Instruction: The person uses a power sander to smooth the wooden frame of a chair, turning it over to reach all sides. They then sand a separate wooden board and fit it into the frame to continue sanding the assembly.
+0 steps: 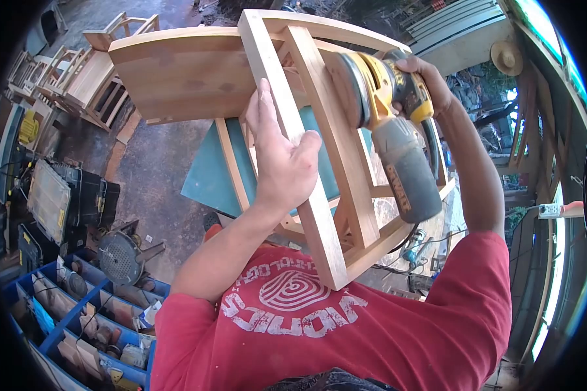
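Note:
A pale wooden chair frame [297,143] lies tilted in front of my chest, its broad flat panel [182,75] to the upper left. My left hand [284,156] grips the near leg of the frame, fingers over its far side and thumb on top. Up at the right, my right hand [427,78] is wrapped round a yellow and black sander [385,85] with a grey dust canister [407,173] hanging from it. The sander's round pad faces left, close to a wooden rail; whether it touches cannot be told.
A teal board [209,173] is below the frame. Wooden chairs [88,78] stand at the upper left. Toolboxes [68,199], a blue divided bin [88,300] and a round grey fan-like device [120,259] are at the left. A drill [413,247] and cords lie below right.

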